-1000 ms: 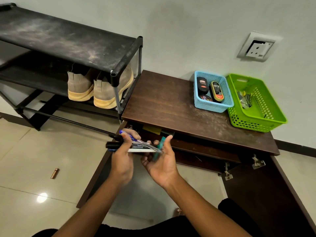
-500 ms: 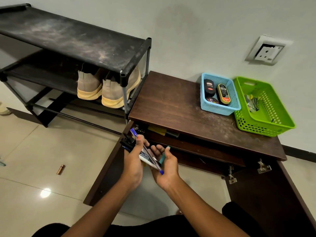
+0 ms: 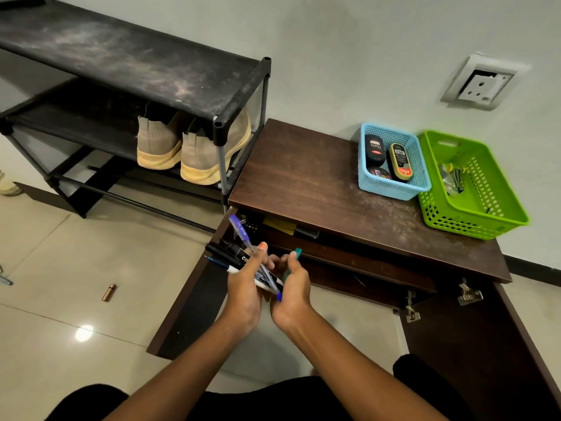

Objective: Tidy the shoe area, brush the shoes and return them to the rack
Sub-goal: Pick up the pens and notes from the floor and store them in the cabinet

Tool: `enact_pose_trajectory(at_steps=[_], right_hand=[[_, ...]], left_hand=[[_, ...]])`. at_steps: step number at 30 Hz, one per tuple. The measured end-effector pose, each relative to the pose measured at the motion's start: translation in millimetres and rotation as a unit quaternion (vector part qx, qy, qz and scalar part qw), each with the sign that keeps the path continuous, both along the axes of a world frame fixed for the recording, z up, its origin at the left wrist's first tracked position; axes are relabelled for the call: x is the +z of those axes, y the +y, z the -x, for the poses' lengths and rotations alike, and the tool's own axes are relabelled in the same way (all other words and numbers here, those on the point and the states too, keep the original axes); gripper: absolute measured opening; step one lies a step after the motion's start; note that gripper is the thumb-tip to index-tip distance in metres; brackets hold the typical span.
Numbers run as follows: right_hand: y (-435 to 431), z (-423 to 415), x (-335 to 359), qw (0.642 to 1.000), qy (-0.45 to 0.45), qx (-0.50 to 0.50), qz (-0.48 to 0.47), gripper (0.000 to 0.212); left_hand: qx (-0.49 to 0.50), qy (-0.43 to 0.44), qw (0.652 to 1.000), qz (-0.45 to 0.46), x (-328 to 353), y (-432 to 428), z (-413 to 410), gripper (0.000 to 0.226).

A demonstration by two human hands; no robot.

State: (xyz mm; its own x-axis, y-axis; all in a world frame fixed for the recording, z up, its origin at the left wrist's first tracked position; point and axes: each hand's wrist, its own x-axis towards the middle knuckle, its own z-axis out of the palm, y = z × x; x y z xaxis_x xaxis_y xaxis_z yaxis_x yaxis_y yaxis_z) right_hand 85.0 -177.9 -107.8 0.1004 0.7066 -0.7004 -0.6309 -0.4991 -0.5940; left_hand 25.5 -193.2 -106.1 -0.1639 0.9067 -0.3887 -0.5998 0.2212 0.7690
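Observation:
A bundle of pens and markers is gripped in my left hand, in front of the open brown cabinet. My right hand is closed around a teal pen and touches the lower end of the bundle. A pair of beige shoes with yellow soles stands on the middle shelf of the black shoe rack, heels toward me. The rack's top shelf is dusty.
A blue basket with shoe polish items and a green basket with small tools sit on the cabinet top. Both cabinet doors hang open. A small copper cylinder lies on the tiled floor. A socket is on the wall.
The bundle has tilted from nearly level to steep, its tips now pointing up and left. Both hands have dropped slightly and drawn closer together.

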Motion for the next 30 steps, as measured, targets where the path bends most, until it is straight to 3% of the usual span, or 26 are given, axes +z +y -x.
enact_pose_trajectory(at_steps=[5, 8, 11, 14, 17, 21, 23, 30], right_hand=[[-1, 2, -4, 0.986, -0.148, 0.076, -0.024, 0.03], [11, -17, 9, 0.918, -0.329, 0.203, -0.091, 0.026], [18, -39, 30, 0.889, -0.274, 0.344, -0.126, 0.028], [10, -48, 45, 0.807, -0.305, 0.497, -0.09, 0.028], [-3, -50, 54, 0.709, -0.373, 0.59, -0.096, 0.032], [-9, -51, 46, 0.646, -0.406, 0.628, -0.156, 0.015], [-5, -59, 49, 0.652, -0.401, 0.625, -0.155, 0.017], [2, -102, 69, 0.736, -0.355, 0.539, -0.203, 0.022]], left_hand=[[-0.023, 0.017, 1.0, 0.003, 0, -2, 0, 0.031], [-0.016, 0.027, 0.999, 0.009, 2, 6, 12, 0.025], [-0.041, 0.046, 0.997, 0.037, -3, 9, 22, 0.018], [-0.084, 0.018, 0.995, 0.054, 0, 5, 21, 0.014], [-0.102, -0.018, 0.991, 0.087, 4, 0, 18, 0.018], [-0.139, -0.002, 0.983, 0.123, 10, -4, 6, 0.031], [-0.156, 0.025, 0.979, 0.126, 18, 1, -4, 0.035], [-0.25, 0.035, 0.963, 0.093, 50, 28, -40, 0.04]])
